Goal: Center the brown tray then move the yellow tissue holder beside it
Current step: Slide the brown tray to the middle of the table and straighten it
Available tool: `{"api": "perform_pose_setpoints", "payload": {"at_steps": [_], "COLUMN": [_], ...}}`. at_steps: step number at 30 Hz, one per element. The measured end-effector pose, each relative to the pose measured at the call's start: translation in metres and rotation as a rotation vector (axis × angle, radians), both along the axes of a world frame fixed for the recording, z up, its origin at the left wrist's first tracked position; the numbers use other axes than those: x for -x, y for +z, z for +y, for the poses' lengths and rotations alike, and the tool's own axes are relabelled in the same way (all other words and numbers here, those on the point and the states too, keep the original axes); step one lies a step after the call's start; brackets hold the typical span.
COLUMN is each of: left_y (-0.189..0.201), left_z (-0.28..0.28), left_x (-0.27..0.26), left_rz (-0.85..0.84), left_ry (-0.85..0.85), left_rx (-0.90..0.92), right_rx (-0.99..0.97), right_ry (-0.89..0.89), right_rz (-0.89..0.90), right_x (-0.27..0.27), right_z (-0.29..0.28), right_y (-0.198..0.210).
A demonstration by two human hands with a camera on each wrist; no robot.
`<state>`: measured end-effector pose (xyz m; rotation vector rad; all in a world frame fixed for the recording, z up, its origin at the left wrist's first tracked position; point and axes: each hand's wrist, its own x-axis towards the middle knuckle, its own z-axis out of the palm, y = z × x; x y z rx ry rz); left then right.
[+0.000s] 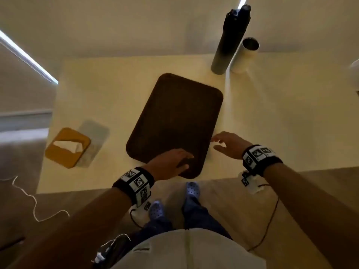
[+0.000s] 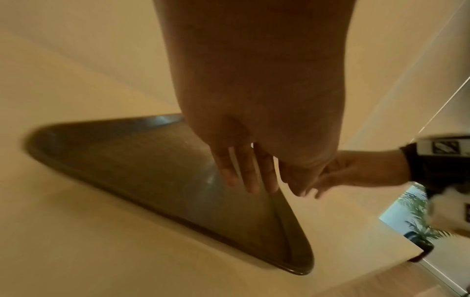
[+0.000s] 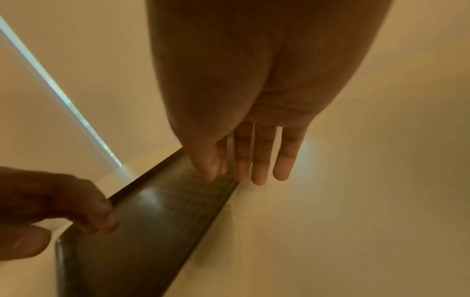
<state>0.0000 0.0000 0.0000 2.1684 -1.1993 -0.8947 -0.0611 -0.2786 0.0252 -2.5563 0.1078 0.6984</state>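
Note:
The brown tray (image 1: 174,121) lies at a slant on the pale table (image 1: 281,117), its near end close to the front edge. My left hand (image 1: 178,162) rests on the tray's near end, fingers (image 2: 244,176) fairly straight over the tray (image 2: 152,172). My right hand (image 1: 223,144) is just right of the tray's near right edge, fingers (image 3: 259,158) straight, next to the tray's rim (image 3: 223,193); whether they touch it I cannot tell. The yellow tissue holder (image 1: 68,148), white tissue showing, sits at the table's left edge, apart from the tray.
A tall dark bottle (image 1: 231,39) and a white cylinder (image 1: 244,55) stand at the table's far right. The table's front edge runs just below my hands. Cables hang from both wrist bands, and a white cord (image 1: 33,202) lies on the floor at left.

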Motion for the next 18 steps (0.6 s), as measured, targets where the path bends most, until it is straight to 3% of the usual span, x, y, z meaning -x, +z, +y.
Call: {"api": "perform_pose_setpoints", "payload": {"at_steps": [3, 9, 18], "left_y": [-0.013, -0.031, -0.042], "left_z": [-0.044, -0.098, -0.104], "left_x": [0.002, 0.005, 0.003], "left_rz": [-0.043, -0.049, -0.068], "left_ry": [0.005, 0.171, 0.174], "left_rx": [-0.015, -0.066, -0.13], "right_rx": [0.054, 0.209, 0.195], "right_ry": [0.114, 0.426, 0.519], "right_rz": [-0.023, -0.053, -0.084], "right_x": [-0.033, -0.083, -0.11], "right_z": [-0.025, -0.059, -0.067], "right_y": [-0.005, -0.01, -0.021]}}
